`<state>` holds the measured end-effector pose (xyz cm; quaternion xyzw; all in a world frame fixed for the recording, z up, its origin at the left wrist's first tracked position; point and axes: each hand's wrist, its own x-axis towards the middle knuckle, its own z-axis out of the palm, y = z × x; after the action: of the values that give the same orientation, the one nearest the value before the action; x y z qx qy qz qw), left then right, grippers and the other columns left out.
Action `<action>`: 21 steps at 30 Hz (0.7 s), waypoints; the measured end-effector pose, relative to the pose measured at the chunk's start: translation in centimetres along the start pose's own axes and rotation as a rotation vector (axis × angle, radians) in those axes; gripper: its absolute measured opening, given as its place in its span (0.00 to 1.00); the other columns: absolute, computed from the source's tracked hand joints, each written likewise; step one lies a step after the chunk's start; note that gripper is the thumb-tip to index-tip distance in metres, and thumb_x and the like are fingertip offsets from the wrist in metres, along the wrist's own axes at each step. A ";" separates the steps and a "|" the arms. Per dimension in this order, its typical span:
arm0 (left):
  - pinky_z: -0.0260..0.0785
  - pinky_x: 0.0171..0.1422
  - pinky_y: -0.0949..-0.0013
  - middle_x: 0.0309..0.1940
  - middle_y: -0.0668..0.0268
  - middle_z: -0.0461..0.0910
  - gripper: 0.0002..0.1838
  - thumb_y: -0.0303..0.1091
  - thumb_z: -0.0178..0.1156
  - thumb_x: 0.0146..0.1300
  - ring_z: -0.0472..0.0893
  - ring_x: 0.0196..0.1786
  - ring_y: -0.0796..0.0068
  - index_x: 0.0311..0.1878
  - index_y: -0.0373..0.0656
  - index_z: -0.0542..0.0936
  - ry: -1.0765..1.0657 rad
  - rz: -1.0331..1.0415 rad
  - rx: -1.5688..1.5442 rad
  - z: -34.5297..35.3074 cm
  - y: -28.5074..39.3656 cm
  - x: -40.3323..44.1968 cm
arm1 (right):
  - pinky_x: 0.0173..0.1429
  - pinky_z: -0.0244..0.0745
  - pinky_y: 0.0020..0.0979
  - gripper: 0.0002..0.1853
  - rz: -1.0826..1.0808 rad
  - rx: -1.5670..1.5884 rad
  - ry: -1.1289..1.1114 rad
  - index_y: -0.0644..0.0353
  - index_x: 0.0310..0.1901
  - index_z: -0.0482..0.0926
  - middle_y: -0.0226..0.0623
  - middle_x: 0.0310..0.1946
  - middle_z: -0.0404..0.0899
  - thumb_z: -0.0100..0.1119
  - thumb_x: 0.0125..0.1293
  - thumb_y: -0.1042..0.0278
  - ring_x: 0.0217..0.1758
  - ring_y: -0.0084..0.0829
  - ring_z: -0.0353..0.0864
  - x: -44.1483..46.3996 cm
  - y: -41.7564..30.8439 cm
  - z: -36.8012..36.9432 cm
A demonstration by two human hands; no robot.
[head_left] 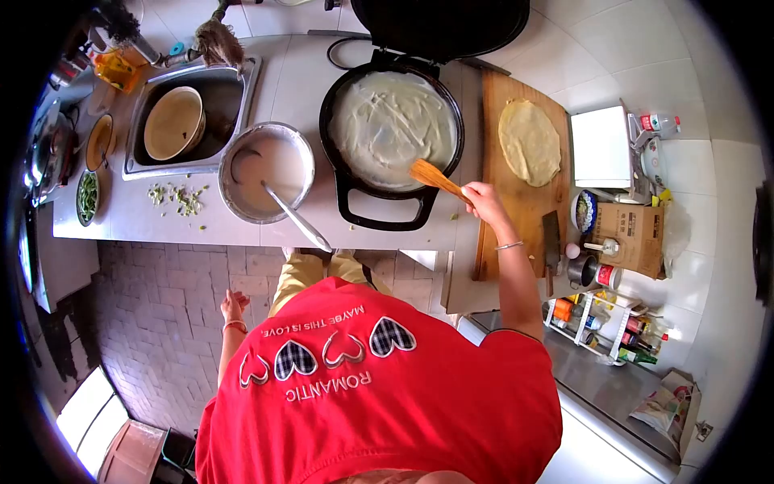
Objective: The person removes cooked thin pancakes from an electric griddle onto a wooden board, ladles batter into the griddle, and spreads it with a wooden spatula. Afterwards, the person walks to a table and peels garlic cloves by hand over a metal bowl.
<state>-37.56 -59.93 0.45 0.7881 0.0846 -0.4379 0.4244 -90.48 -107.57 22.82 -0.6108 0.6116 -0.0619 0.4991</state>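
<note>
My right hand (485, 202) is closed round the handle of a wooden spatula (436, 177). The spatula's flat end is over the lower right part of the pale batter (393, 129) spread in a round black pan (325, 121), whose lid (443, 24) stands open behind. Down at my left side, away from the counter, my left hand (234, 304) hangs with its fingers curled; whether it holds anything is too small to see. Left of the pan sits a metal pot of batter (274, 173) with a ladle (297, 216) leaning in it.
A cooked flatbread (529, 143) lies on a wooden board (501, 222), with a cleaver (551, 240) near its right edge. To the left are a sink (251, 81) holding a bowl (174, 123), chopped green bits (179, 198) and a bowl of greens (88, 196).
</note>
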 end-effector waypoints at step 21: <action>0.67 0.21 0.70 0.30 0.57 0.81 0.29 0.57 0.44 0.68 0.83 0.26 0.65 0.44 0.35 0.75 -0.073 -0.037 -0.067 0.8 0.6 -1.4 | 0.10 0.54 0.23 0.15 0.120 0.266 0.201 0.59 0.29 0.72 0.33 0.13 0.72 0.46 0.69 0.60 0.09 0.19 0.63 6.3 -2.0 0.0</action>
<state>-38.59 -60.61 1.65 0.7551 0.0981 -0.4711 0.4452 -87.56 -113.11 20.80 -0.4925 0.6803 -0.1732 0.5145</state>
